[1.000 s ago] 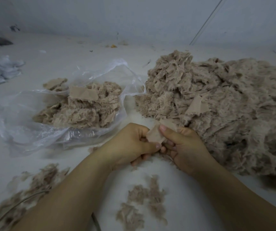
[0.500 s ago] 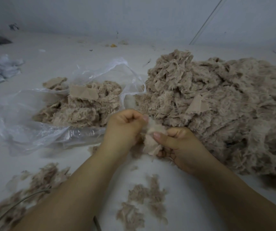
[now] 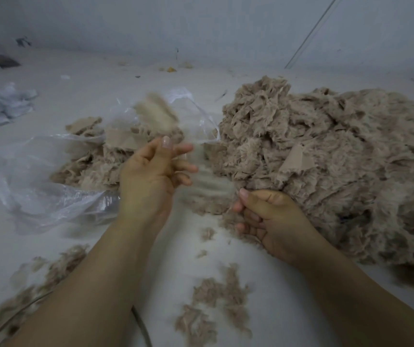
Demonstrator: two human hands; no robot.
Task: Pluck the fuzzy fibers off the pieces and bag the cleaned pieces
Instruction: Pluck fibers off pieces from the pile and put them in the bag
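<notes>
A blurred tan piece (image 3: pixel 156 113) is in the air above the clear plastic bag (image 3: pixel 38 196), just beyond my left hand (image 3: pixel 154 171). That hand is raised with its fingers spread and holds nothing. The bag lies open on the white table and holds several cleaned tan pieces (image 3: pixel 93 169). My right hand (image 3: pixel 268 216) sits at the near edge of the big pile of fuzzy pieces (image 3: pixel 338 159), its fingers curled around a tuft of plucked fibers (image 3: pixel 228 217).
Loose plucked fibers lie in clumps in front of me (image 3: pixel 213 309) and at the lower left (image 3: pixel 26 296). White cloths (image 3: pixel 1 106) are heaped at the far left. A thin cable (image 3: pixel 139 324) runs under my left forearm. A wall (image 3: pixel 201 26) closes the back.
Both hands held one piece together. Now my left hand has swung up toward the bag and let the piece go, and my right hand has dropped back to the pile's edge.
</notes>
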